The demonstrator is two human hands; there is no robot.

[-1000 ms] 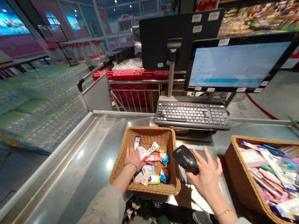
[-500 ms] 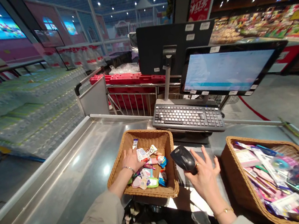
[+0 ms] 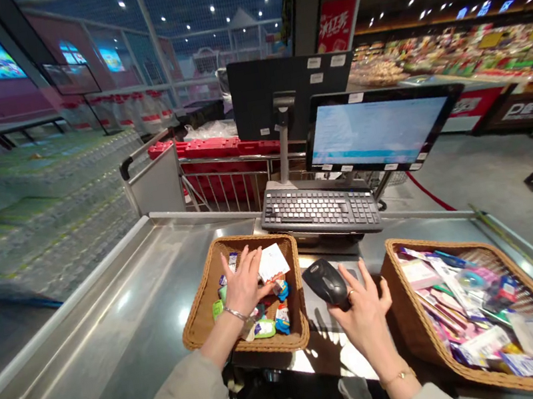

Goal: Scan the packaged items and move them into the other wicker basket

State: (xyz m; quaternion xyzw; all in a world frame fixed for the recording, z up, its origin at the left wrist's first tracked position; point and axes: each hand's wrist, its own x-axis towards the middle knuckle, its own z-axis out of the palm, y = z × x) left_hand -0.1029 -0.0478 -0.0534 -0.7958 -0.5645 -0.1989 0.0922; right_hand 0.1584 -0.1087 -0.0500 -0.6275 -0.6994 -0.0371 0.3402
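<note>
My left hand (image 3: 245,284) is over the smaller wicker basket (image 3: 193,329), its thumb and fingertips closed at the edge of a flat white packet (image 3: 273,260) with some red-orange print. Under and around the hand lie small wrapped items, among them a lime-green and white packet (image 3: 264,328) and two blue-and-red pieces. Part of the contents is hidden by the hand. My right hand (image 3: 365,308) holds a black barcode scanner (image 3: 325,282) by its rear end, between thumb and fingers, with other fingers spread. The scanner is just right of the basket, its head pointing up and left.
A larger wicker basket (image 3: 409,332) full of packaged small goods stands at the right. Behind the baskets are a keyboard (image 3: 319,210) and a lit monitor (image 3: 377,131). The steel counter (image 3: 150,292) extends left, with a metal cart (image 3: 223,179) beyond it.
My left hand has shifted right and up within the basket, and the white packet now shows larger, raised at its fingertips. My right hand and the scanner stay nearly in place. The camera view has turned right.
</note>
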